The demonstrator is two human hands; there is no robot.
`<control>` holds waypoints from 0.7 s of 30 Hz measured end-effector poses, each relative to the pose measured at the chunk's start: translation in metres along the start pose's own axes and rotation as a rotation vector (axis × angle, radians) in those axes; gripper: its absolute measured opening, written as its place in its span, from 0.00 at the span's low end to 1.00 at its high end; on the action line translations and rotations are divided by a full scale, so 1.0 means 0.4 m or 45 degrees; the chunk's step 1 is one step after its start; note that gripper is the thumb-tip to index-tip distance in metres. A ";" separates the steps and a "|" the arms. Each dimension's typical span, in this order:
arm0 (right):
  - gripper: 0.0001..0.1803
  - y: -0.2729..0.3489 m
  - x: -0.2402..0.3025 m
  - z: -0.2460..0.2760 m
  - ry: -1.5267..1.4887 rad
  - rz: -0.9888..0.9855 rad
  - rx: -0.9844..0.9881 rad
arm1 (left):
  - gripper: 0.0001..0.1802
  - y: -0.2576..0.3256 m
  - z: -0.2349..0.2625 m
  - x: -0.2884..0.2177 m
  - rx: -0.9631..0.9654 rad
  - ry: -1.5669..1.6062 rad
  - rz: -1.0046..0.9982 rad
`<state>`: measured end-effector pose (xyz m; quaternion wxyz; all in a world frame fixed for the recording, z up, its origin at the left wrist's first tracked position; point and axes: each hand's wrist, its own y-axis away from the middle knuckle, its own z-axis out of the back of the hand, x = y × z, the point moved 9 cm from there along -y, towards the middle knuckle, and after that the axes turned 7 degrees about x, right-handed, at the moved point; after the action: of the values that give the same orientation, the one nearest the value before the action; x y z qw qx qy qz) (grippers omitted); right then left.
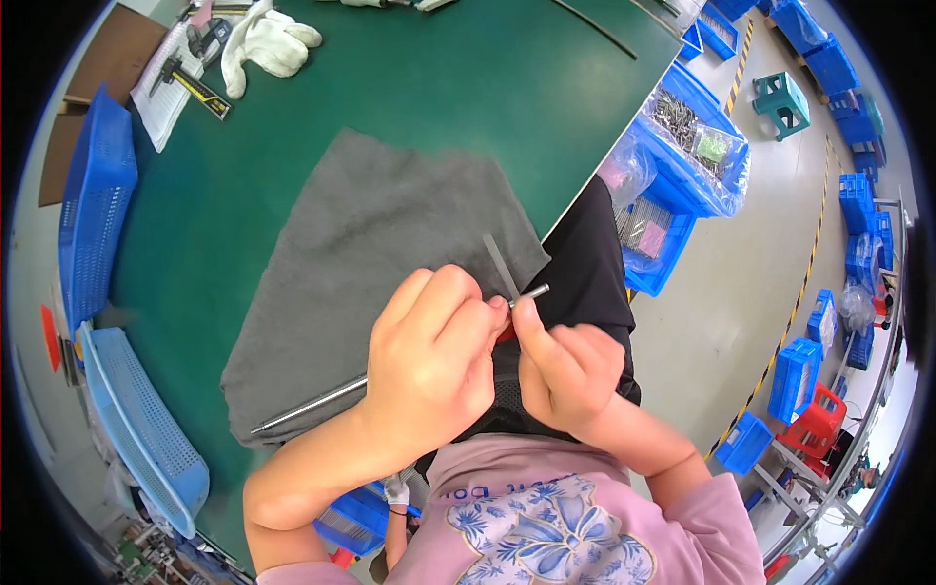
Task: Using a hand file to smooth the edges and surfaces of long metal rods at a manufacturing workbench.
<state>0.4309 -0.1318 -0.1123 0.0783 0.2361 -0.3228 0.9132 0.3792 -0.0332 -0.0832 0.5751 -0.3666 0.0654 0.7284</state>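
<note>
My left hand (pixel 434 356) is closed around a slim, shiny metal rod (pixel 312 405), which runs slantwise through the fist. The rod's thicker lower-left part lies over the grey cloth (pixel 351 244), and its short thin end pokes out near my right fingertips. My right hand (pixel 570 370) is closed too, thumb and finger pinching a narrow flat file (pixel 501 265) that crosses the rod close to that end. A bit of red shows below the fingers, perhaps the file's handle; the fingers hide most of it.
On the green table (pixel 439 88) lie white gloves (pixel 268 44) and a caliper (pixel 195 88). Blue baskets (pixel 146 429) line the left side. At right stand blue bins (pixel 673 234) with metal parts, and a green stool (pixel 780 105). Another person's gloved hand (pixel 397 492) shows below.
</note>
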 end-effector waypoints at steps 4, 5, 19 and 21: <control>0.25 0.109 -0.013 -0.022 -0.021 -0.043 0.042 | 0.08 -0.002 -0.011 0.009 0.012 0.040 0.014; 0.25 0.090 -0.020 -0.018 -0.024 -0.039 0.047 | 0.08 -0.006 -0.014 0.009 0.008 0.039 0.019; 0.28 0.051 0.009 0.040 0.117 -0.107 0.356 | 0.07 0.005 -0.007 0.010 -0.007 0.029 0.028; 0.28 0.038 0.008 0.046 0.143 -0.138 0.369 | 0.08 0.004 -0.012 0.001 0.018 0.021 0.030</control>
<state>0.4304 -0.1552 -0.1066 0.1106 0.2106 -0.1696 0.9564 0.3801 -0.0359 -0.0876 0.5684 -0.3678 0.0796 0.7317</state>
